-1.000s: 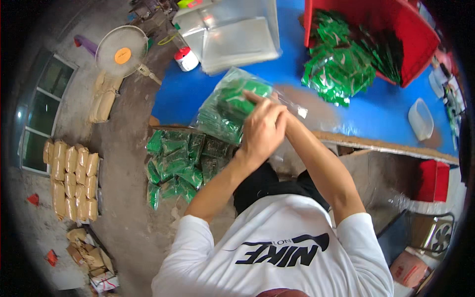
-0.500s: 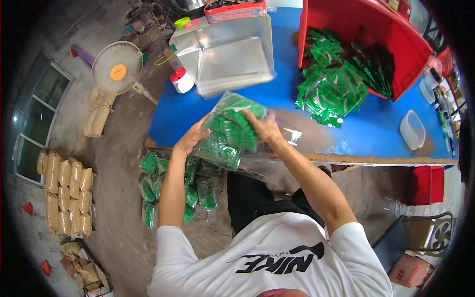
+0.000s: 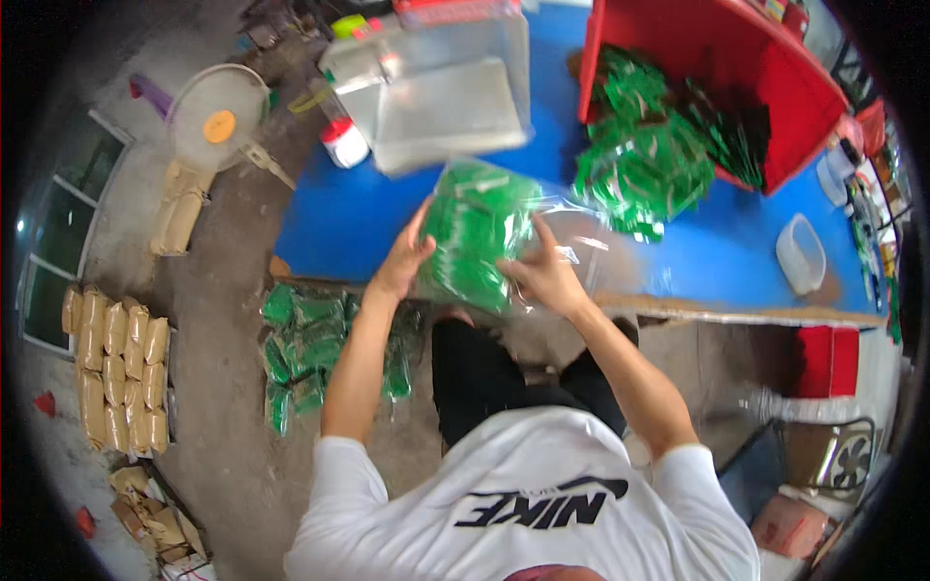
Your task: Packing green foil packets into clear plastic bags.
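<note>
A clear plastic bag packed with green packets is held up in front of me at the near edge of the blue table. My left hand grips its left side, thumb on the upper face and fingers partly hidden beneath. At the bag's right end, my right hand is closed on the loose film, the index finger bent over it. Shiny empty film stretches to the right past that hand. Loose green packets spill in a heap from a tipped red bin on the table.
A stack of clear flat bags lies at the table's back left, beside a white jar with a red lid. A white tub stands at the right. Filled green bags lie on the floor below left; a fan stands beyond.
The filled bag has turned and swung a little to the right. Both hands have shifted right with it, and my right hand has moved onto the film at its right end.
</note>
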Demonstrator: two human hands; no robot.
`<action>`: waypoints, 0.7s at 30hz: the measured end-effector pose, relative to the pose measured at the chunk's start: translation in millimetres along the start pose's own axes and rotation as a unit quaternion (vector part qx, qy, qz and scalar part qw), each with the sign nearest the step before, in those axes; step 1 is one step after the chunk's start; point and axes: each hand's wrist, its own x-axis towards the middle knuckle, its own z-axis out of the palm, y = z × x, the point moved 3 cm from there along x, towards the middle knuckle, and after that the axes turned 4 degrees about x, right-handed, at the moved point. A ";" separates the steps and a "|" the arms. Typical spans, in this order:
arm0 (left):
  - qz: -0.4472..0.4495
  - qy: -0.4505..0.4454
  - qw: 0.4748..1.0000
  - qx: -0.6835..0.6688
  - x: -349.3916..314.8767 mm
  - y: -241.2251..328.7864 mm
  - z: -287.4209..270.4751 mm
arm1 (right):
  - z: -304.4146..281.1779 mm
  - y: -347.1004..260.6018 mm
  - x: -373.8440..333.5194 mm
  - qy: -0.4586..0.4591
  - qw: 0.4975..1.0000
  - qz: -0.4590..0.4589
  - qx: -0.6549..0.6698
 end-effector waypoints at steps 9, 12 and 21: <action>-0.038 -0.093 0.995 0.005 -5.5 21.9 7.2 | -53.3 14.6 4.9 0.086 0.987 -0.082 -0.105; -0.026 -0.082 0.994 0.066 -9.3 19.6 1.7 | -37.6 30.1 39.4 0.212 0.939 -0.230 -0.146; -0.072 -0.054 0.996 0.022 13.8 7.8 -9.3 | -40.3 32.1 14.5 0.149 0.951 -0.209 -0.173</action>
